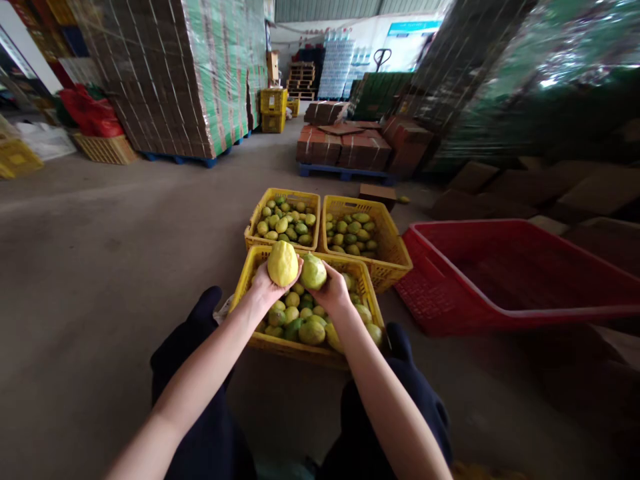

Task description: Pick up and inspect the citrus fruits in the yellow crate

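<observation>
Grey floor bears yellow fruit crates, wrapped stacks towering beyond.

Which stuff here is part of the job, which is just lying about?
Likely in the job:
- left hand, holding yellow fruit
- right hand, holding greener fruit
- near yellow crate of fruit, below the hands
- two fruit-filled yellow crates behind

Likely just about:
- red crate, right
- flat cardboard bundles
- wrapped stack, left
</observation>
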A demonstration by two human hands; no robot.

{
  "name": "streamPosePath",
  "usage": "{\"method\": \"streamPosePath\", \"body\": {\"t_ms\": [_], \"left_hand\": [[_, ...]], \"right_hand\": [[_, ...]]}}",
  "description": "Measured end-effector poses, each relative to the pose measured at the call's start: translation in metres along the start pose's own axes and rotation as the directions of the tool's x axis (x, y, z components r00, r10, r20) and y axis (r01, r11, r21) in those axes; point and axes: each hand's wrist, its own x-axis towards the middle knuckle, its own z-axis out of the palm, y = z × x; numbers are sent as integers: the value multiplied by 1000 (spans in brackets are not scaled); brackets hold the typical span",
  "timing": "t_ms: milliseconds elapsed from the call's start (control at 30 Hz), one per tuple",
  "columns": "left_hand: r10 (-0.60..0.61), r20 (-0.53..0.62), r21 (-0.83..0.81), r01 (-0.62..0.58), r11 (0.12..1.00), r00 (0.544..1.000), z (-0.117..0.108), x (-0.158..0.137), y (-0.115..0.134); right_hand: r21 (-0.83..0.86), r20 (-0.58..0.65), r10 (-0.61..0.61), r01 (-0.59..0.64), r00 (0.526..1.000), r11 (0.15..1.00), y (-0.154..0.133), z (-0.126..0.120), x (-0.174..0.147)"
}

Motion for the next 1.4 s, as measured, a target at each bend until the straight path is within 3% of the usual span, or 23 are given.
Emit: {"method": "streamPosePath", "body": {"t_ms": [100,267,367,567,767,933,1100,1233,1400], "left_hand": [[40,13,19,-40,999,999,2,-2,1],[212,-14,14,-212,977,977,-2,-3,3],[180,30,7,-181,984,983,-8,1,6],[90,167,-101,-74,992,982,-15,6,9],[98,112,-65,-91,994,989,-9,3,9],[151,63,-47,-148,988,987,-9,-1,10],[114,81,-18,-113,993,990,-11,2,13],[158,73,-48,-154,987,985,-10,7,16],[170,42,-102,-165,981,985,-10,10,19]], "right_hand": [[88,-24,57,-55,998,995,-2,4,-6],[122,16,70,-72,997,990,-6,0,-12],[140,68,76,-85,995,987,-9,-1,-14],[146,62,71,-80,995,986,-13,8,-19],[203,-17,97,-91,995,975,-9,11,-16],[258,10,88,-88,996,962,-10,2,-16],[177,-41,178,-169,983,970,-10,-4,-11],[136,-55,204,-195,977,971,-3,-6,-3],[185,-202,157,-120,967,975,4,-1,1]]}}
